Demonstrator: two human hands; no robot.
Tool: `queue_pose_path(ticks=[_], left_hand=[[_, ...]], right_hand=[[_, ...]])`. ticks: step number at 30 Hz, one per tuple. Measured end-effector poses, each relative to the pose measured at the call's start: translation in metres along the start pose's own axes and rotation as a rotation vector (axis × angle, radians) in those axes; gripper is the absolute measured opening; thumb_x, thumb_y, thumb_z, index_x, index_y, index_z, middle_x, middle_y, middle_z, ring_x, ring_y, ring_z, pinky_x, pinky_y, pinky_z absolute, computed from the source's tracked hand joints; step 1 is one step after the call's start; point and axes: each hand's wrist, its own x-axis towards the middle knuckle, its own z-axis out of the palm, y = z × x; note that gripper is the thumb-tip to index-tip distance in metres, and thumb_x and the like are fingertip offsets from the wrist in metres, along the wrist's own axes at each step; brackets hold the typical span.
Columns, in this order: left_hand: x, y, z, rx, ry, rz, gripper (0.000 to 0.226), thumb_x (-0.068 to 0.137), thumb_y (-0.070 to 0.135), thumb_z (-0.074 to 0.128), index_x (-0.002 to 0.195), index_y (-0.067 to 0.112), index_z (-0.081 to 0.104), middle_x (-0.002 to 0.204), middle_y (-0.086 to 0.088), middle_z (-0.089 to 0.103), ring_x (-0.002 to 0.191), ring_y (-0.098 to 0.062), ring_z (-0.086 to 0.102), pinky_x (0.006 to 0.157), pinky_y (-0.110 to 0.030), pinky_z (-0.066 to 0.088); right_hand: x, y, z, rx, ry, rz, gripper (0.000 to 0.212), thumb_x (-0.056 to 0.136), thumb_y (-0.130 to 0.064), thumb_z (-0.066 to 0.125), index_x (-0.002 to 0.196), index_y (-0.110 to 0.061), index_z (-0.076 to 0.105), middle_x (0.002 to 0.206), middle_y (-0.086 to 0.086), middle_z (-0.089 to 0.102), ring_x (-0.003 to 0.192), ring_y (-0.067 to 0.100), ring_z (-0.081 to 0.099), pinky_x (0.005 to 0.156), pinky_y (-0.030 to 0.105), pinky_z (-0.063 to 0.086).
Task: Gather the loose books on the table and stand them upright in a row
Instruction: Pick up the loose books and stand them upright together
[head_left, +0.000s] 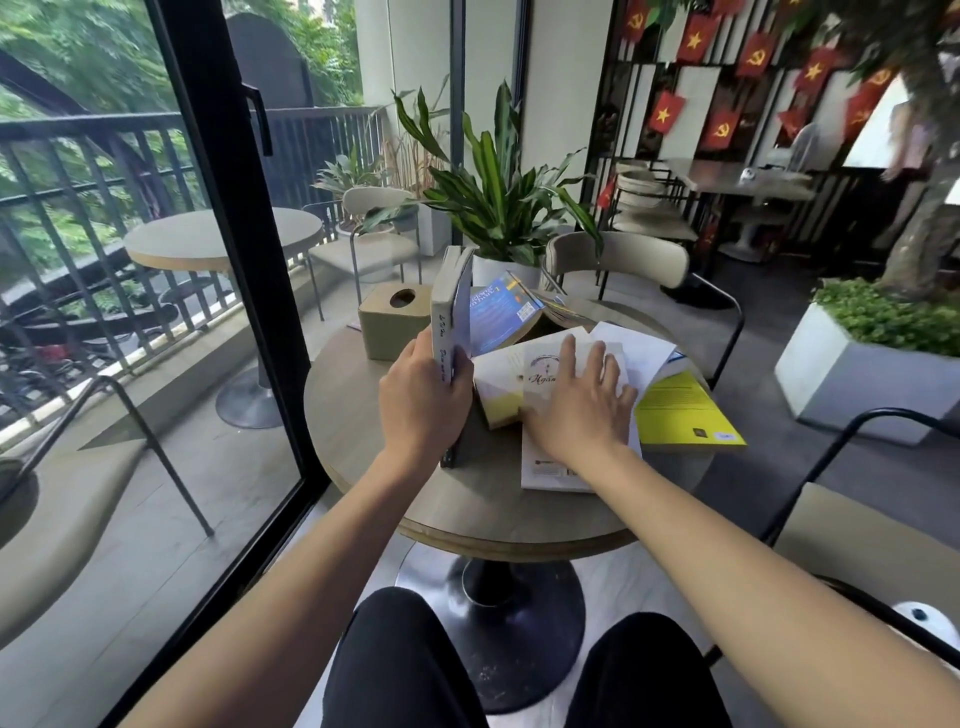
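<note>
A grey book (451, 306) stands upright on the round table (363, 467), spine toward me, with my left hand (421, 400) gripping its near edge. Right of it lies a loose pile: a white book (545, 457) flat on top, a small white-and-yellow book (496, 395) beneath its left side, a blue book (501, 312) at the back, white sheets (639, 348) and a yellow book (685, 410) at the right. My right hand (582, 400) lies flat on the white book, fingers spread.
A beige tissue box (392, 322) sits at the table's back left. Behind the table are a potted plant (498, 208) and a beige chair (623, 260). A glass door frame (244, 234) runs along the left. A black chair arm (852, 447) is at the right.
</note>
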Motion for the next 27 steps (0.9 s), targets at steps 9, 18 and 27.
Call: queue_pose_path(ticks=[9,18,27], left_hand=[[-0.001,0.001,0.001,0.005,-0.016,-0.020,0.019,0.095,0.019,0.060,0.092,0.000,0.059,0.087,-0.020,0.066,0.070,-0.039,0.053,0.060,-0.032,0.027],[0.001,0.004,-0.003,-0.003,-0.113,-0.061,0.017,0.096,0.025,0.057,0.087,0.012,0.051,0.086,-0.014,0.064,0.073,-0.034,0.049,0.063,-0.034,0.027],[0.000,0.007,-0.008,-0.004,-0.236,-0.062,0.048,0.086,0.041,0.043,0.118,0.011,0.061,0.096,-0.005,0.063,0.091,-0.032,0.058,0.068,-0.036,0.039]], right_hand=[[-0.003,0.025,0.006,0.222,-0.012,0.334,0.122,0.057,-0.085,0.066,0.144,-0.009,0.025,0.141,0.020,0.037,0.125,0.039,0.043,0.094,0.048,0.041],[0.005,0.028,-0.014,0.749,0.229,0.325,0.049,0.088,-0.036,0.071,0.117,-0.001,0.051,0.119,0.018,0.066,0.112,0.039,0.060,0.084,0.042,0.046],[-0.017,-0.033,-0.038,1.253,0.552,-0.080,0.023,0.100,-0.014,0.054,0.120,-0.003,0.049,0.115,0.005,0.065,0.100,0.011,0.061,0.079,0.013,0.046]])
